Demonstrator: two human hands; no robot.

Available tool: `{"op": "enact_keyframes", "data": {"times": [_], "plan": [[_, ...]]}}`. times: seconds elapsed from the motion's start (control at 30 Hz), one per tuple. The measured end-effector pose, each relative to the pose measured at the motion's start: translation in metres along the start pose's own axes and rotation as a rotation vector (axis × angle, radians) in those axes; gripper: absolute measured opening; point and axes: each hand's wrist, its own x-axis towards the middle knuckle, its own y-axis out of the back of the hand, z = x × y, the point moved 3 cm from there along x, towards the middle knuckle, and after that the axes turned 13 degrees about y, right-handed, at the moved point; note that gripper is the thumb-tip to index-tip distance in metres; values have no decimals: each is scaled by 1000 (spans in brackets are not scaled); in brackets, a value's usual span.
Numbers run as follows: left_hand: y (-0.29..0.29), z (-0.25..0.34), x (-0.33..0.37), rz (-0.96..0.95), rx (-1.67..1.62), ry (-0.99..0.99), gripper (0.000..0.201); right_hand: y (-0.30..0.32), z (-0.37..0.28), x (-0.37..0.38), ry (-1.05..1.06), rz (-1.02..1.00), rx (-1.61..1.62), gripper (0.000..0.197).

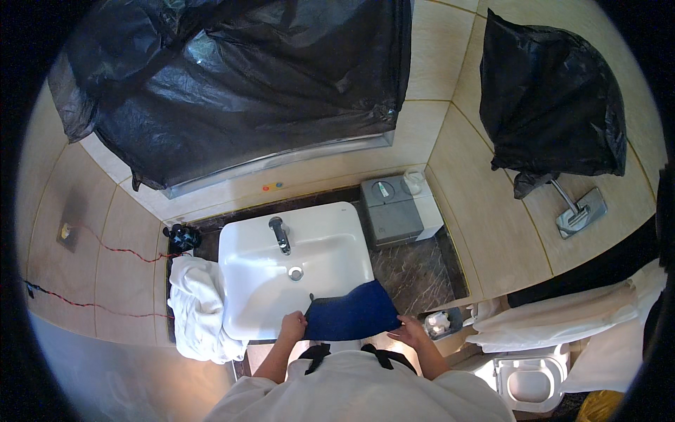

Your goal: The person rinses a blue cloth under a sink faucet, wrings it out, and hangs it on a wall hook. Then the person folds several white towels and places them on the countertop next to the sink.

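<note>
A dark blue cloth [351,313] is stretched between my two hands over the front right rim of a white sink [239,309]. My left hand [294,325] is closed on the cloth's left edge, its fingertips partly hidden. At the opposite lower corner, my right hand [408,329] pinches the cloth. Behind it, a chrome faucet [280,235] stands at the back of the basin, above a round drain [295,273].
White towels [193,302] are heaped left of the sink. A grey box [390,214] stands on the dark marble counter [415,271]. Black plastic covers the wall mirror [267,77] and a smaller arm-mounted fixture [555,98]. A toilet [531,380] is at lower right, beside white curtains [562,323].
</note>
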Motion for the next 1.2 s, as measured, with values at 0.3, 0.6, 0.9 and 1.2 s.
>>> {"op": "enact_keyframes", "data": {"times": [0.3,0.6,0.9,1.2], "plan": [[-1,-8,28,-318,-345,120,13,-34,-46,-8,493,-68,27,16],[11,17,12,-397,-328,71,12,-31,-56,-7,507,12,-410,14],[56,1,-35,156,-401,138,21,-162,-110,-35,909,-280,-742,8],[69,-77,-188,351,-838,447,18,-232,-57,-44,633,-640,-743,11]]}}
